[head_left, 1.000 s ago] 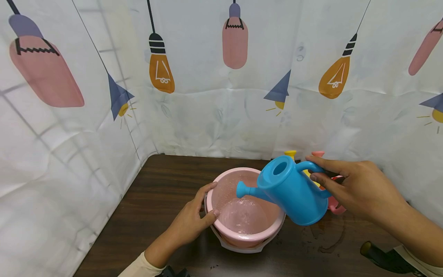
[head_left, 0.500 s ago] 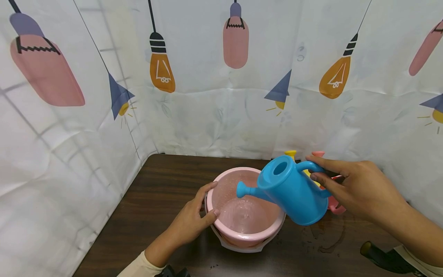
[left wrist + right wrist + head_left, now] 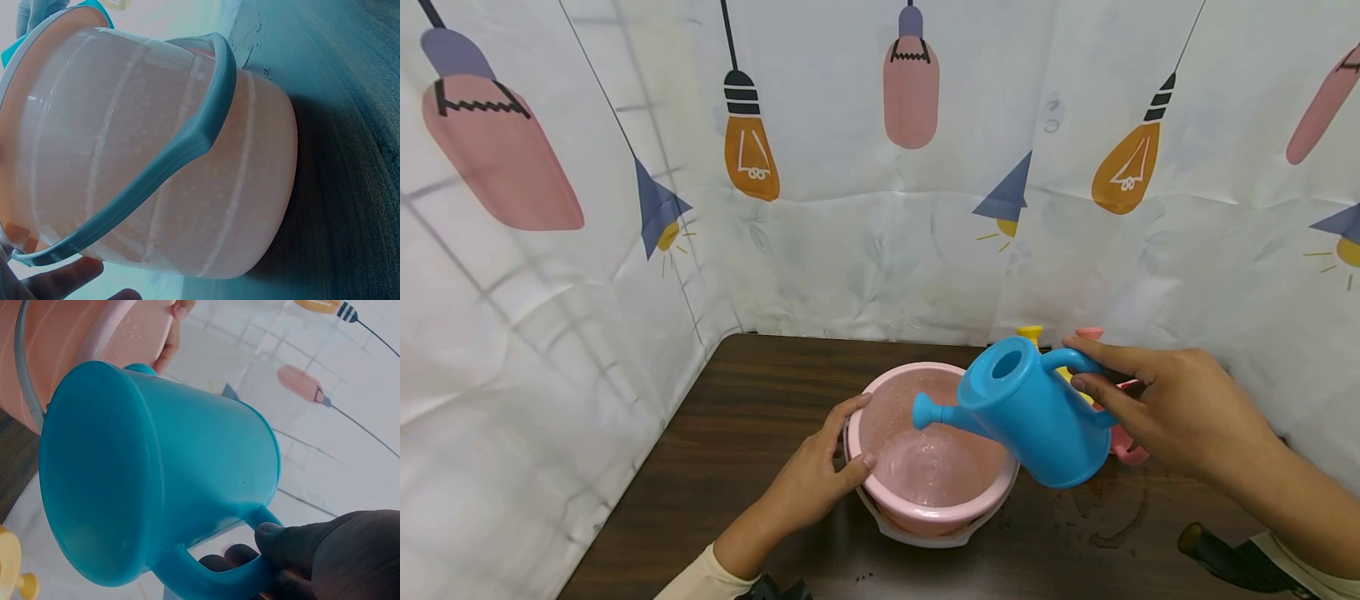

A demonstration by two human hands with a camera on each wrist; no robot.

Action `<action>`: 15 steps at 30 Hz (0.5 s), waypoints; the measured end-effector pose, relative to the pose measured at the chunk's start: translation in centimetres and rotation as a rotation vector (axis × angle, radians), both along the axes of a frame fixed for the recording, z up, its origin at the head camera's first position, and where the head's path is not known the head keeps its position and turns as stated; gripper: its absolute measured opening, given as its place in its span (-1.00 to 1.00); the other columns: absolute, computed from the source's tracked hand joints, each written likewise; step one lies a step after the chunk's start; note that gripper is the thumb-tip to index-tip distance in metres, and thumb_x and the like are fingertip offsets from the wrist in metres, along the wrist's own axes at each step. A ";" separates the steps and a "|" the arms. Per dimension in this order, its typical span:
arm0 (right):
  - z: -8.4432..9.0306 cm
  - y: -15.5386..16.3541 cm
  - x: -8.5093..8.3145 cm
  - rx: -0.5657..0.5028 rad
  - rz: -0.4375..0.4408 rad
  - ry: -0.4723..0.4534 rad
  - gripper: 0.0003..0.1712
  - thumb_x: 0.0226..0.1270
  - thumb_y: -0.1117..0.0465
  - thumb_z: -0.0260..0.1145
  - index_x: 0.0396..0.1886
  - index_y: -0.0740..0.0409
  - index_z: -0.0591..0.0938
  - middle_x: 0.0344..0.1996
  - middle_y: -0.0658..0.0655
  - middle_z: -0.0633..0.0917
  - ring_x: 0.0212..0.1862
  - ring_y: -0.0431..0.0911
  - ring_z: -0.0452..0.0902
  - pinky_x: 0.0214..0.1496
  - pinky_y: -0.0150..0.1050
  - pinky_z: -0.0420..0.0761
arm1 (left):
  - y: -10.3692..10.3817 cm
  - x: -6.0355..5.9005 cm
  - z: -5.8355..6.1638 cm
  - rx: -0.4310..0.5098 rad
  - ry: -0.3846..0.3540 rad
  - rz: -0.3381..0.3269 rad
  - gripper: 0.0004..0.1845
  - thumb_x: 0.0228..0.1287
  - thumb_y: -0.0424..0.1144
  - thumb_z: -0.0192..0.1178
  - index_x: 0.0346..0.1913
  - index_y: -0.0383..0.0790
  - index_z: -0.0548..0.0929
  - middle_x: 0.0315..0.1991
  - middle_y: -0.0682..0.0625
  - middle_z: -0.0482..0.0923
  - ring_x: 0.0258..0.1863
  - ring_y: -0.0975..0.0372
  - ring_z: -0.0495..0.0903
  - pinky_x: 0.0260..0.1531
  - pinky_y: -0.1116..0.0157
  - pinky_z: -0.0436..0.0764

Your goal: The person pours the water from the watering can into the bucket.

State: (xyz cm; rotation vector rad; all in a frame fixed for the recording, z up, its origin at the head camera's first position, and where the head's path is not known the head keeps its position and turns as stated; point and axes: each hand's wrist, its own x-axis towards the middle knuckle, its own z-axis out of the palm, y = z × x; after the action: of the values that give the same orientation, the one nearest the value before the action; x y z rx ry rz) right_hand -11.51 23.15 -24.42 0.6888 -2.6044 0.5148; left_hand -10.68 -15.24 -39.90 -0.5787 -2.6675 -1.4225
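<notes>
A blue toy watering can [image 3: 1033,417] hangs tilted over a pink bucket [image 3: 929,454], its spout [image 3: 928,411] pointing down above the bucket's open mouth. The right hand [image 3: 1172,408] holds the can by its looped handle, fingers curled round it. The left hand [image 3: 816,471] grips the bucket's near-left rim, thumb hooked over the edge — fingers wrapped on the outside wall. Water lies in the bucket's bottom; whether a stream is falling from the spout cannot be told.

The bucket stands on a dark wooden table [image 3: 752,417], its grey handle [image 3: 169,162] folded down against its side. The spout sits close to the bucket's right rim, so a steeper tilt or a drift rightward could, I judge, send water onto the table. Behind the can, partly hidden by it, stand a yellow toy [image 3: 1030,333] and a pink toy [image 3: 1127,446]; a wet patch [image 3: 1105,508] lies right of the bucket. A curtain [image 3: 880,167] printed with light bulbs rises behind.
</notes>
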 end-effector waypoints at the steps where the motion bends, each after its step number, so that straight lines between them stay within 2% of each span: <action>1: 0.0 0.0 0.0 -0.001 0.000 0.004 -0.36 0.12 0.27 0.60 0.25 0.23 0.67 -0.37 0.25 0.78 -0.40 0.11 0.73 -0.66 -0.32 0.41 | 0.0 0.0 0.0 0.000 0.000 0.000 -0.24 0.38 0.00 0.22 0.56 0.32 0.15 0.29 -0.09 0.51 0.08 0.20 0.62 0.06 0.05 0.56; 4: 0.0 -0.1 0.0 -0.004 0.000 0.007 -0.36 0.12 0.28 0.59 0.25 0.23 0.67 -0.38 0.25 0.77 -0.41 0.10 0.73 -0.68 -0.32 0.37 | 0.0 0.0 0.0 -0.003 0.004 0.003 -0.24 0.38 0.01 0.23 0.56 0.32 0.16 0.28 -0.08 0.52 0.09 0.20 0.61 0.07 0.04 0.56; 11: 0.0 0.2 0.0 0.015 0.005 0.028 -0.35 0.13 0.25 0.59 0.27 0.18 0.66 -0.46 0.10 0.75 -0.48 -0.08 0.66 -0.68 -0.32 0.35 | 0.1 0.0 0.0 -0.012 0.020 0.006 -0.24 0.37 0.02 0.23 0.56 0.31 0.16 0.27 -0.08 0.53 0.11 0.20 0.59 0.09 0.02 0.55; 15: -0.1 0.3 0.0 0.016 0.007 0.029 -0.35 0.13 0.24 0.59 0.28 0.17 0.66 -0.45 0.12 0.75 -0.48 -0.06 0.67 -0.70 -0.32 0.34 | 0.1 0.0 0.0 -0.011 0.014 0.006 -0.24 0.38 0.03 0.22 0.56 0.31 0.16 0.25 -0.08 0.54 0.08 0.21 0.61 0.07 0.04 0.56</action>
State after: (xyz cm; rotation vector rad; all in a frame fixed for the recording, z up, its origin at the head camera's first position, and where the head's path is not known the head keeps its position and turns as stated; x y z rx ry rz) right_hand -11.54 23.43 -24.50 0.7059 -2.5829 0.4830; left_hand -10.70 -15.18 -39.93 -0.5792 -2.6660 -1.3973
